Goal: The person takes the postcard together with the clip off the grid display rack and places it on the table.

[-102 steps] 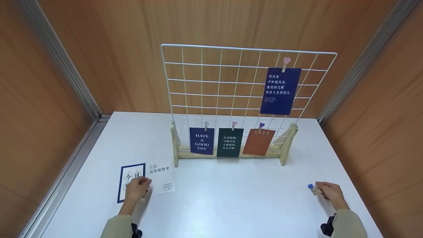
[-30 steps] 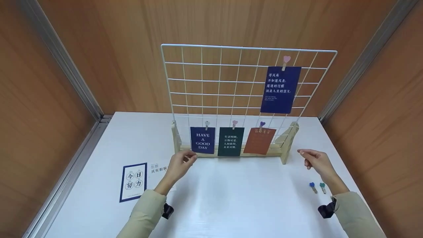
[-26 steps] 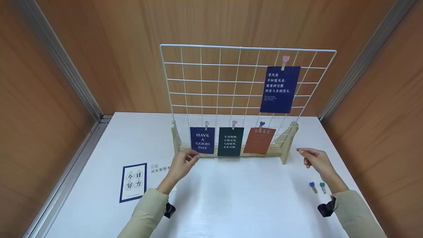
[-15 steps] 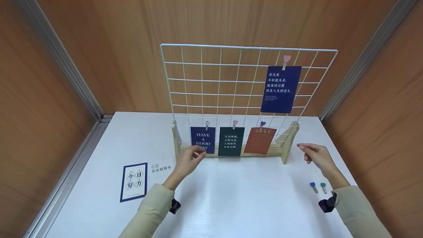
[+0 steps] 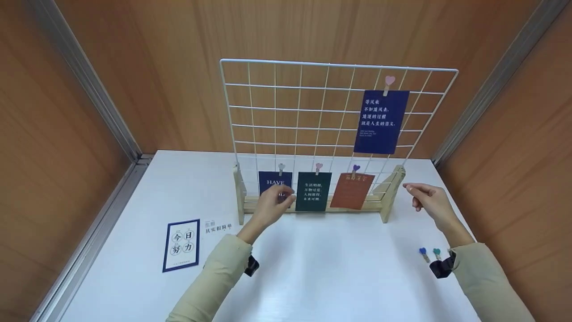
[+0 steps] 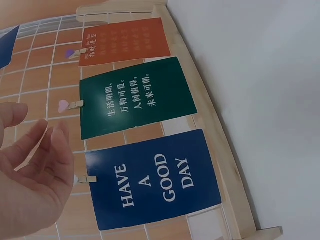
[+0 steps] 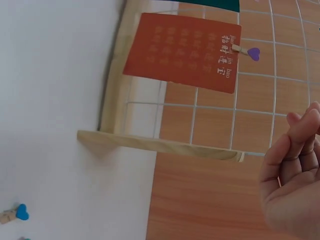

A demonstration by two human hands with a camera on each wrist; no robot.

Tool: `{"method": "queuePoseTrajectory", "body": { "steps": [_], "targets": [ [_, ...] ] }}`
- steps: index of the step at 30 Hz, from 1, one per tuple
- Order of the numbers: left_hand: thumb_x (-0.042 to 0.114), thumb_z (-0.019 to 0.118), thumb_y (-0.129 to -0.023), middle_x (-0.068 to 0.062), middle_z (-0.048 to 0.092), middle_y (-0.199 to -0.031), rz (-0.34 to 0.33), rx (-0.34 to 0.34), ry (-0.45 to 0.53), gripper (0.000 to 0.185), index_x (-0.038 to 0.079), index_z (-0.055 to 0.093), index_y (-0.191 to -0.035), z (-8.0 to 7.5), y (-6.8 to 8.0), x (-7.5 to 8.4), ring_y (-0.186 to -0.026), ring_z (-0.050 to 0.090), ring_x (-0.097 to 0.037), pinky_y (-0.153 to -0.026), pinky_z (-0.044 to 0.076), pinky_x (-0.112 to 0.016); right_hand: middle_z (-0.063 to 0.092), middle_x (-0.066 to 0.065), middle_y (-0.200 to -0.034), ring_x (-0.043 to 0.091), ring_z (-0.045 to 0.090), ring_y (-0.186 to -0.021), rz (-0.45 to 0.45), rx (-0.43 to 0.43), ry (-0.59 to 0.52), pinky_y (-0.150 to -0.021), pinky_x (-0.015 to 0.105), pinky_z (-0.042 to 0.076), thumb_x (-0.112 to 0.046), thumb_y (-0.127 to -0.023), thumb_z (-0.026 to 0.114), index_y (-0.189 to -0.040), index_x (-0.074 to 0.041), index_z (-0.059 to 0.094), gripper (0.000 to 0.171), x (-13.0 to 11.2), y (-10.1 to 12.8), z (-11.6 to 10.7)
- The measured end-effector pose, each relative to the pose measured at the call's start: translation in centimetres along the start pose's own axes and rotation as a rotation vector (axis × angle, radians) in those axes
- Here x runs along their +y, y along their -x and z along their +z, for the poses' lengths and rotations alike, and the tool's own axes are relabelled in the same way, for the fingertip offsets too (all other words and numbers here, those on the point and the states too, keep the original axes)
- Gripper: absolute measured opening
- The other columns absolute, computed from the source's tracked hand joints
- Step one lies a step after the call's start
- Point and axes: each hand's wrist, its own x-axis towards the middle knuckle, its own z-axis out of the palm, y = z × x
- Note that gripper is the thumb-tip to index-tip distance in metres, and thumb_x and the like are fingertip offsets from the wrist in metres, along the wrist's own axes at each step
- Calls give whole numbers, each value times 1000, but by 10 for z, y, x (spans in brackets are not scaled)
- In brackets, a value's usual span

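Your left hand (image 5: 271,206) loosely open in front of the clipped "HAVE A GOOD DAY" card (image 6: 154,180) on the wire grid (image 5: 313,112), your right hand (image 5: 431,203) relaxed, empty, beside the wooden stand (image 5: 389,197), two heart clips (image 5: 429,254) on the table (image 5: 330,268).

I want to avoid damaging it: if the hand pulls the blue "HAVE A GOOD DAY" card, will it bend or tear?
The HAVE A GOOD DAY card looks thin and flat, so it probably bends easily and weighs little. Only one small clip holds it to the wire grid, so a pull would likely swing it or slip it free. The left hand reaches its lower part.
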Motion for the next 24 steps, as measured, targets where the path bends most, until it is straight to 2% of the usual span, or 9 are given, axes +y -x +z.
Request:
{"method": "queuePoseTrajectory", "body": {
  "steps": [5,11,16,24],
  "targets": [
    [19,56,-87,-3,55,-93,7,-16,-21,24,3,60,-104,3,-8,12,-78,51,-15,-67,44,-25,52,-2,-66,6,46,-54,-20,11,-17,-52,16,44,-27,-88,54,-114,9,52,44,-12,-3,-2],
    [20,55,-88,-5,55,-96,19,-33,3,27,1,58,-107,8,-16,22,-78,51,-14,-68,44,-25,52,-1,-64,7,46,-53,-47,26,-20,-51,17,44,-26,-88,54,-111,6,55,40,-22,-7,-3],
    [19,54,-88,-4,55,-95,32,-33,15,28,1,57,-109,14,-23,29,-81,52,-14,-69,44,-24,52,-2,-63,6,47,-53,-66,30,-11,-50,17,44,-24,-88,54,-111,8,55,40,-30,-10,-3],
    [19,55,-88,-3,55,-94,51,-17,57,27,3,56,-110,20,-34,46,-81,52,-12,-71,44,-22,53,-2,-60,6,47,-51,-143,60,-42,-48,17,44,-22,-87,56,-106,4,60,32,-49,-16,-3]
  ]
}}
